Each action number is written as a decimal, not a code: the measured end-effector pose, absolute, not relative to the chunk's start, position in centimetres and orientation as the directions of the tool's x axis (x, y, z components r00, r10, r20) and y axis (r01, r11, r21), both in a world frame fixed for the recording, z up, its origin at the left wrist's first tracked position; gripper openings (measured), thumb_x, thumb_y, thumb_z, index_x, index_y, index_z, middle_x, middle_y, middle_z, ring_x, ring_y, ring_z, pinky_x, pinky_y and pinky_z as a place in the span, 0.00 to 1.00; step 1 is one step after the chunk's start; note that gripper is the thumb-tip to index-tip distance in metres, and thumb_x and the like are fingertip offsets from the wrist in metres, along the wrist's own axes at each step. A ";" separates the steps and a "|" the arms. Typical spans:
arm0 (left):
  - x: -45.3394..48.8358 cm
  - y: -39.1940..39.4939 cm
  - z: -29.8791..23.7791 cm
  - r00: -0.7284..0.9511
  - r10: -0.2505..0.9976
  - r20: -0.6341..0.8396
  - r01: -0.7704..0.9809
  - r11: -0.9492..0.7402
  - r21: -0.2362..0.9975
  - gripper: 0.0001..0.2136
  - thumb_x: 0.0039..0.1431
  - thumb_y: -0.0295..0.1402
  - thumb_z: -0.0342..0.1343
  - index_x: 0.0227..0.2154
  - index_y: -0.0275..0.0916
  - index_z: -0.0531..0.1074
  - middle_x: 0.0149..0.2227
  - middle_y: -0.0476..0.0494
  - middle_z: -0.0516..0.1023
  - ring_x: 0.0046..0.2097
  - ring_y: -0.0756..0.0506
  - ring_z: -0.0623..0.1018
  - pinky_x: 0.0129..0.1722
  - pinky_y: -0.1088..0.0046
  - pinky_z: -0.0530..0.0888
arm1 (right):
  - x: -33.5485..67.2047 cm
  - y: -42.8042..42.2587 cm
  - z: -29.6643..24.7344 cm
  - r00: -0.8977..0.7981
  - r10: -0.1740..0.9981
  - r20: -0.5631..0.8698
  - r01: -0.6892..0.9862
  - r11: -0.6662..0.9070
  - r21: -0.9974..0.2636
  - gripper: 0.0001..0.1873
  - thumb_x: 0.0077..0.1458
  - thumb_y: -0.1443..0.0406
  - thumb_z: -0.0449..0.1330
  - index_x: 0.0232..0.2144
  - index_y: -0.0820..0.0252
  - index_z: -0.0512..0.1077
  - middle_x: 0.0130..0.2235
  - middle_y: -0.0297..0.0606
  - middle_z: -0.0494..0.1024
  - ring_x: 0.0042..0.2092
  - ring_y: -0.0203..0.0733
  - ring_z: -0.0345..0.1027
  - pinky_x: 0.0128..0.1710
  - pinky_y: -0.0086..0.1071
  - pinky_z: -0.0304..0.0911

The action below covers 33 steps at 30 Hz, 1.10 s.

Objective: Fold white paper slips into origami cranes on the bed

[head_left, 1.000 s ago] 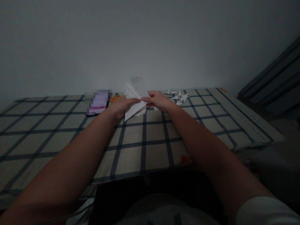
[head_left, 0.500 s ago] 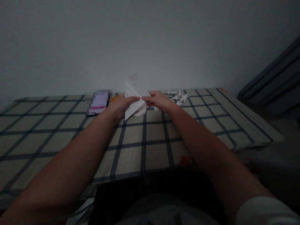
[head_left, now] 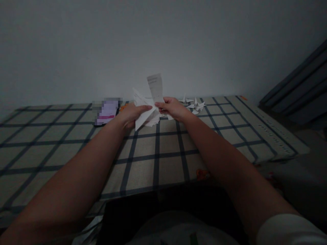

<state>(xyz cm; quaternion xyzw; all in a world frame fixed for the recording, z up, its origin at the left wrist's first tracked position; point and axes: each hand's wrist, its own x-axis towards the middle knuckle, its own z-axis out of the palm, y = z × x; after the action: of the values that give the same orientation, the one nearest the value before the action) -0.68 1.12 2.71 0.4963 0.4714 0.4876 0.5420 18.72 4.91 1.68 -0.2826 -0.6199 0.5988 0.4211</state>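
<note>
Between my hands is a folded sheet of white paper (head_left: 143,115), its lower corner pointing down at the left and a printed flap (head_left: 155,86) standing up behind. My left hand (head_left: 131,113) is closed on the left side of the paper, thumb on top. On the right, my right hand (head_left: 170,107) pinches the paper near its middle, the two thumbs close together. Loose paper edges (head_left: 155,121) show just below and behind the folds; whether they belong to the same sheet I cannot tell.
A phone with a lit, blurred screen (head_left: 106,112) lies left of my hands, an orange thing (head_left: 123,108) beside it. Folded paper cranes (head_left: 196,106) sit at the right near the wall. A checked cloth (head_left: 143,163) covers the table, with an orange object (head_left: 203,174) at its near edge.
The printed flap has swung up and to the right and stands more upright. My right fingers have shifted slightly on the paper; my left hand has hardly moved.
</note>
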 end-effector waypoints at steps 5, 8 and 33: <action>-0.6 1.2 2.6 0.076 0.997 -0.022 -0.101 0.029 0.994 0.20 0.45 0.27 0.69 0.45 0.35 0.80 0.43 0.33 0.85 0.37 0.39 0.84 0.37 0.63 0.83 | 18.9 4.8 1.9 -0.475 0.864 0.169 -0.142 0.114 -0.983 0.09 0.54 0.63 0.70 0.32 0.61 0.74 0.31 0.33 0.76 0.31 0.31 0.66 0.33 0.25 0.64; -0.7 1.3 2.5 0.040 0.999 -0.031 -0.087 0.035 0.996 0.20 0.46 0.28 0.69 0.45 0.35 0.80 0.44 0.31 0.85 0.38 0.37 0.85 0.38 0.60 0.83 | 18.8 4.6 2.2 -0.443 0.878 0.183 -0.188 0.109 -0.976 0.11 0.54 0.62 0.70 0.30 0.60 0.71 0.30 0.31 0.73 0.32 0.31 0.66 0.35 0.25 0.65; 0.0 0.9 2.6 -0.063 0.998 -0.031 -0.074 0.026 0.997 0.16 0.47 0.33 0.69 0.40 0.36 0.78 0.46 0.29 0.83 0.37 0.38 0.84 0.34 0.62 0.82 | 21.5 5.2 3.2 -0.155 0.988 -0.026 0.918 0.134 -0.372 0.15 0.57 0.64 0.57 0.32 0.70 0.81 0.41 0.66 0.82 0.47 0.61 0.78 0.47 0.47 0.70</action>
<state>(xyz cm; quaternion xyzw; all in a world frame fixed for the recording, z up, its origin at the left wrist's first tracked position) -0.01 0.92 2.59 0.4579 0.5043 0.5267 0.5086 21.54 5.16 3.23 -0.6401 -0.7444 0.1525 0.1134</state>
